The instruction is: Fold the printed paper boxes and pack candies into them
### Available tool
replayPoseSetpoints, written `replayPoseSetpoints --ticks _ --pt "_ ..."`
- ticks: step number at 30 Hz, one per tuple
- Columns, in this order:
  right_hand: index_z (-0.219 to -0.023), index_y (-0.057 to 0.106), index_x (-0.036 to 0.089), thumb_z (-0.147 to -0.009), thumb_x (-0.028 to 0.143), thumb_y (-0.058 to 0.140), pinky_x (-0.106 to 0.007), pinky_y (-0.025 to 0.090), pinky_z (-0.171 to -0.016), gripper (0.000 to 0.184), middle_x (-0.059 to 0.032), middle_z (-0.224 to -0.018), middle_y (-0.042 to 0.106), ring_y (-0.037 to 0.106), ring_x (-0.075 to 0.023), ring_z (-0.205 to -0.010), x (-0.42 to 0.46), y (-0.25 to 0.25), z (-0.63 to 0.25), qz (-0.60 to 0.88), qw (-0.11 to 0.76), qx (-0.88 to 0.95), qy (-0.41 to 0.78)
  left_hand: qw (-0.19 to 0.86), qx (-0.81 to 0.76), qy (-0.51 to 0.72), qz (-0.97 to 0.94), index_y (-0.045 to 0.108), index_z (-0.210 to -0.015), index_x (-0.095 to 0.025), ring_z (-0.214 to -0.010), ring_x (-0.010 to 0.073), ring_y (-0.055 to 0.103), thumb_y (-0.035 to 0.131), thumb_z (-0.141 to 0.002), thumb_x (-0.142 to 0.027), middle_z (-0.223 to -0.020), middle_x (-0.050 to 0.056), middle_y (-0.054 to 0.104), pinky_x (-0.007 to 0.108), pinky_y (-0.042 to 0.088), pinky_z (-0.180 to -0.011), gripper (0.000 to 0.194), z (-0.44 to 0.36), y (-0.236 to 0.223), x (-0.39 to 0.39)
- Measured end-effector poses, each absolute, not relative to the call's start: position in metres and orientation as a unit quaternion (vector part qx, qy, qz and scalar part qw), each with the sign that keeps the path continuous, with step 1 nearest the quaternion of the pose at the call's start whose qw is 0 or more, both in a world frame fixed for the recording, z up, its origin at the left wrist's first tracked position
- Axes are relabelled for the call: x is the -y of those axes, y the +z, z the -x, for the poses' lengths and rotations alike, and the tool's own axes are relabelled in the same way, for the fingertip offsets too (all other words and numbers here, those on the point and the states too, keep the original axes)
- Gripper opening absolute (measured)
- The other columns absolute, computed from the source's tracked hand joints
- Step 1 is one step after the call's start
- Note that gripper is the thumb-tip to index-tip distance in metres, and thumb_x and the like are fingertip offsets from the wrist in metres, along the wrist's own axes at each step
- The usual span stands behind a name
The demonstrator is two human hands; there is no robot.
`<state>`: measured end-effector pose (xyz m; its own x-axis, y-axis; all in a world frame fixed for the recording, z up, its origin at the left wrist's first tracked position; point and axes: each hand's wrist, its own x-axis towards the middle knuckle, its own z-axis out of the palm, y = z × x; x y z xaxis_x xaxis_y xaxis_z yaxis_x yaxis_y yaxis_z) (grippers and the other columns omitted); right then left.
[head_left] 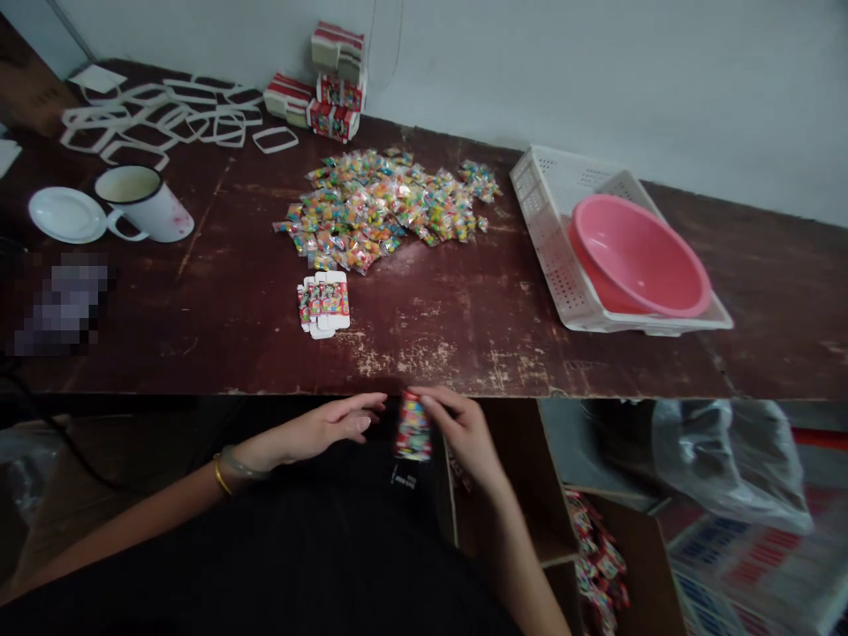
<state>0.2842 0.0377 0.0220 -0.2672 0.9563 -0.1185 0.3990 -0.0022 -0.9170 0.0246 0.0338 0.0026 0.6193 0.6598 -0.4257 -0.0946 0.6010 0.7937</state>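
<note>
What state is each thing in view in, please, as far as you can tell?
Left hand: open, holding nothing.
Right hand: closed on a small carton.
Small carton: held, blurred.
Flattened cartons: overlapping on the table.
Candy packets: loosely heaped.
Mug: uncovered.
Pink basin: tilted, resting in the white basket.
Lower right cardboard box: open, red printed packs inside.

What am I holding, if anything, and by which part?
Your right hand holds a small, red, multicoloured printed rectangular box by its upper end; your left hand holds nothing.
</note>
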Motion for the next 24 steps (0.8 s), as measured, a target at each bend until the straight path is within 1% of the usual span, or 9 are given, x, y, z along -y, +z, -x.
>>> replayPoseSetpoints --ticks 2,5,9,11,13,15,17,20,24 --pt "-0.101 0.076 0.023 -0.091 0.036 0.058 -0.038 0.048 -0.092 0.024 -0.0091 -0.106 0.071 0.065 -0.0226 -0.100 -0.048 0.027 -0.318 0.560 0.212 0.674 0.433 0.773 -0.420 0.256 -0.401 0.061 -0.125 -0.024 -0.114 0.0250 0.058 0.065 -0.085 -0.038 -0.128 0.010 0.061 0.036 0.050 -0.091 0.042 -0.012 0.000 -0.043" --pt "-0.102 0.075 0.022 -0.089 0.034 0.061 -0.040 0.047 -0.095 0.022 -0.0103 -0.109 0.070 0.063 -0.0246 -0.104 -0.077 0.016 -0.315 0.555 0.155 0.734 0.360 0.711 -0.516 0.304 -0.368 0.063 -0.118 -0.019 -0.097 0.0225 0.063 0.062 -0.086 -0.043 -0.111 0.010 0.065 0.034 0.052 -0.081 0.040 0.015 -0.007 -0.056" --pt "-0.120 0.065 0.019 -0.094 0.022 0.051 -0.034 0.043 -0.103 0.030 -0.0107 -0.126 0.062 0.055 -0.0199 -0.116 -0.145 -0.011 -0.218 0.442 0.186 0.836 0.265 0.672 -0.565 0.340 -0.337 0.062 -0.116 -0.018 -0.089 0.0187 0.062 0.064 -0.084 -0.042 -0.105 0.007 0.065 0.029 0.050 -0.075 0.040 0.035 -0.011 -0.064" --pt "-0.135 0.053 0.015 -0.090 0.018 0.055 -0.037 0.041 -0.105 0.045 -0.0142 -0.141 0.049 0.046 -0.0238 -0.126 -0.183 -0.017 -0.167 0.398 0.120 0.889 0.194 0.675 -0.564 0.337 -0.337 0.062 -0.114 -0.018 -0.087 0.0180 0.062 0.065 -0.084 -0.042 -0.103 0.007 0.065 0.028 0.050 -0.074 0.039 0.037 -0.010 -0.065" --pt "-0.136 0.049 0.009 -0.087 0.015 0.058 -0.041 0.043 -0.101 0.050 -0.0194 -0.141 0.047 0.045 -0.0285 -0.126 -0.216 -0.018 -0.132 0.385 0.042 0.911 0.143 0.681 -0.559 0.327 -0.342 0.062 -0.113 -0.017 -0.086 0.0182 0.063 0.065 -0.083 -0.042 -0.102 0.007 0.066 0.028 0.050 -0.073 0.039 0.037 -0.009 -0.063" --pt "-0.125 0.057 0.006 -0.089 0.011 0.054 -0.040 0.047 -0.093 0.037 -0.0218 -0.128 0.056 0.053 -0.0290 -0.115 -0.233 -0.013 -0.117 0.386 0.005 0.914 0.124 0.689 -0.553 0.319 -0.342 0.063 -0.112 -0.017 -0.086 0.0191 0.063 0.066 -0.083 -0.042 -0.101 0.008 0.066 0.029 0.050 -0.073 0.038 0.039 -0.011 -0.063" --pt "-0.114 0.062 0.006 -0.091 0.007 0.047 -0.037 0.050 -0.085 0.028 -0.0209 -0.112 0.064 0.059 -0.0270 -0.103 -0.229 -0.007 -0.118 0.388 0.002 0.914 0.122 0.701 -0.541 0.331 -0.325 0.063 -0.114 -0.016 -0.089 0.0208 0.064 0.065 -0.084 -0.042 -0.104 0.010 0.068 0.031 0.050 -0.077 0.040 0.041 -0.012 -0.064" --pt "-0.123 0.058 0.009 -0.095 0.013 0.046 -0.036 0.050 -0.082 0.031 -0.0195 -0.116 0.063 0.060 -0.0259 -0.100 -0.184 -0.001 -0.133 0.377 0.023 0.918 0.117 0.739 -0.470 0.403 -0.266 0.059 -0.122 -0.018 -0.107 0.0253 0.062 0.059 -0.088 -0.047 -0.117 0.013 0.066 0.038 0.049 -0.091 0.045 0.043 -0.013 -0.071" --pt "-0.124 0.060 0.020 -0.097 0.025 0.050 -0.041 0.044 -0.094 0.030 -0.0118 -0.125 0.063 0.054 -0.0252 -0.111 -0.105 -0.002 -0.155 0.315 0.199 0.908 0.190 0.794 -0.395 0.416 -0.200 0.059 -0.123 -0.021 -0.107 0.0249 0.064 0.067 -0.083 -0.034 -0.118 0.010 0.068 0.040 0.048 -0.093 0.043 0.037 -0.014 -0.073"
